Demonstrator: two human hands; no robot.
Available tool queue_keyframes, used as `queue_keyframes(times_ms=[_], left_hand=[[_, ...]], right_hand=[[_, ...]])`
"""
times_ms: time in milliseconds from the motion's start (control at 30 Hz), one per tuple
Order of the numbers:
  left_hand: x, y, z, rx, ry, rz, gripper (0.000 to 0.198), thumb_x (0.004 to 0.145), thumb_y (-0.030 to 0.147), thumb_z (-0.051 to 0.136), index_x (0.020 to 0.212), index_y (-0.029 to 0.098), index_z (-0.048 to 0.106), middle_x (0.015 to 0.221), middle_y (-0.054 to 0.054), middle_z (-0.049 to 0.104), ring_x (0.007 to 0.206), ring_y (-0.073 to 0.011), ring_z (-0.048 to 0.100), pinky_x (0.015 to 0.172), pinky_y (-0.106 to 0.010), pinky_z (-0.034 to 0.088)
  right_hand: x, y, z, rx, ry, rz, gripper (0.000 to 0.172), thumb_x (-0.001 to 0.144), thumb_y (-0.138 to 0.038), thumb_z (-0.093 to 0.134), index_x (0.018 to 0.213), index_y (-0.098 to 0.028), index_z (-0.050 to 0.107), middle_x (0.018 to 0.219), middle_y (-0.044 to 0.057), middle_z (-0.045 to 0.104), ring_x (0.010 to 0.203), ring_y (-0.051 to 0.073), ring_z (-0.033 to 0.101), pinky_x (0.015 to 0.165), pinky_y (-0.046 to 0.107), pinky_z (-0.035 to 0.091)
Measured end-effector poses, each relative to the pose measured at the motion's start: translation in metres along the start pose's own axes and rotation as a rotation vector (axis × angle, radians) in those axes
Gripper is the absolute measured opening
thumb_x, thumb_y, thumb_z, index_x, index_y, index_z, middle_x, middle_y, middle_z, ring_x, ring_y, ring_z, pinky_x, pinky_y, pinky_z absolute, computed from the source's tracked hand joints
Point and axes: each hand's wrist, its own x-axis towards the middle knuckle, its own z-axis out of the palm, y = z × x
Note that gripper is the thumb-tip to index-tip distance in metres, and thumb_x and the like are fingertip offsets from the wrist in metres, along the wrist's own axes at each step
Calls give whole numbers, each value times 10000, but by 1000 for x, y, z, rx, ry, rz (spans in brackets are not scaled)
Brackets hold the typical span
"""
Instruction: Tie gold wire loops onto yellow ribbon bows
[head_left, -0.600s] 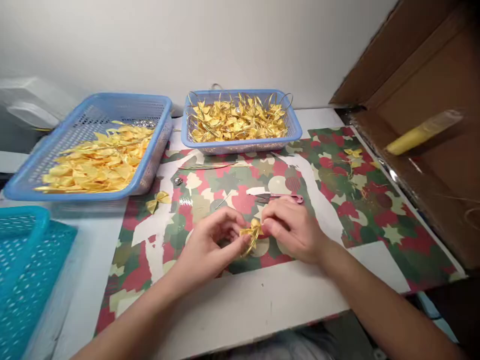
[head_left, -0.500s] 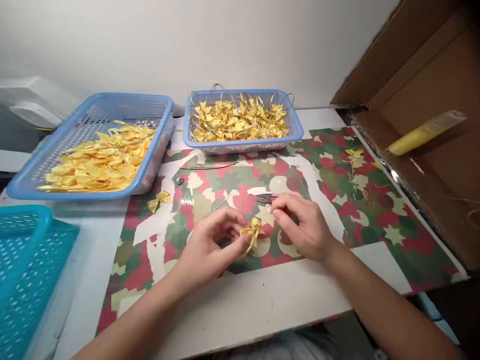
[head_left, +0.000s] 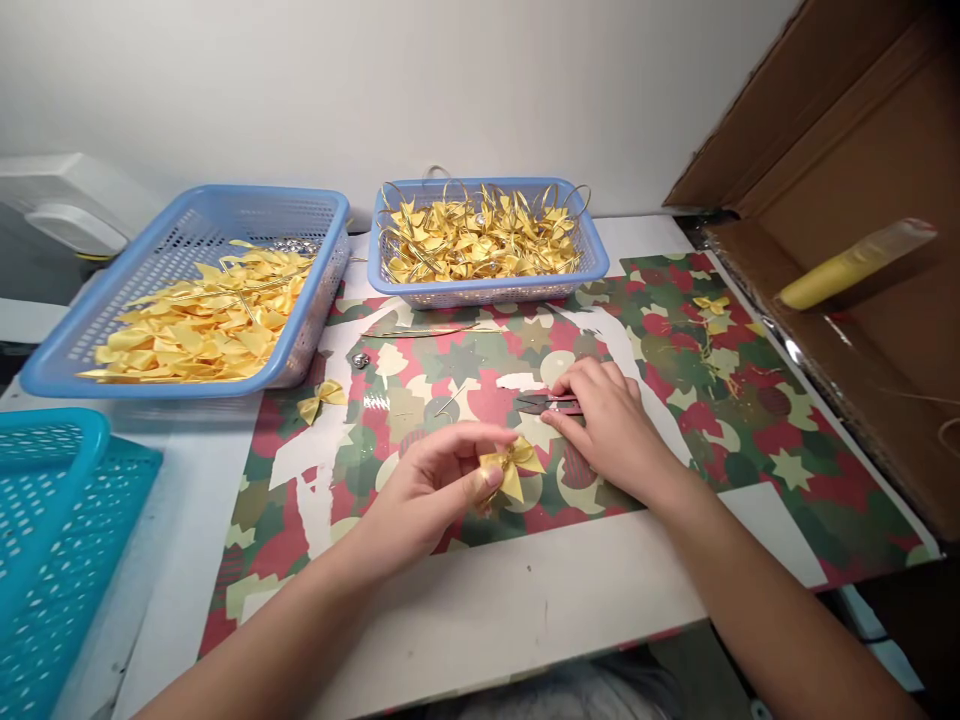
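Between the thumb and fingers of my left hand (head_left: 431, 485) is a gold ribbon bow (head_left: 516, 468), its loops and tails facing outward above the table. To its right, my right hand (head_left: 611, 415) has its thumb and fingers closed about the handles of small dark thread snips (head_left: 551, 403). The snips lie low over the patterned sheet, blades pointing left; the palm hides part of the handles. Another gold bow (head_left: 321, 401) rests on the sheet at the left, close to a small silver bell-like piece (head_left: 361, 360).
A blue basket (head_left: 300, 340) of gold ribbon pieces stands back left, beside a second blue basket (head_left: 487, 287) full of bows with gold cords. A teal basket (head_left: 90, 470) is at the left edge. Cardboard (head_left: 847, 180) walls the right side. Thread scraps (head_left: 709, 350) lie at right.
My right hand has come down onto the snips and closed on their handles. In my left hand the bow has turned, so its loops and tails now show spread out.
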Motion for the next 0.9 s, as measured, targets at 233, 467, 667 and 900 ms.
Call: queue_keyframes(times_ms=[233,467,667,900], left_hand=[[1,0,1,238,33,196,211,914,120,558,885,250,722,802,-4,694,641,-78,583,537,-166,458],[4,1,2,697,168,543,310,803,-34,525,864,214,700,756,7,709,679,-93,623,610,-190,493],[4,0,3,810,199,623,312,793,-45,519,886,205,680,757,16,718,666,-89,635,609,-195,501],[3,1,3,843,220,664,297,790,-33,534,877,208,683,774,9,743,678,-109,660,640,-234,516]], right_hand=[[-2,-2,-6,377,183,4,246,989,-272,421,760,-199,470,752,23,605,687,160,545,649,302,407],[-21,-18,-21,721,-159,-131,329,1031,-358,345,925,-203,615,703,-16,543,575,93,504,539,233,391],[-21,-23,-16,516,-27,-263,232,973,-264,484,1083,-177,670,827,24,615,706,122,560,622,263,425],[-22,-24,-13,515,6,-277,208,958,-249,494,1005,-158,676,760,13,593,645,107,517,554,243,388]])
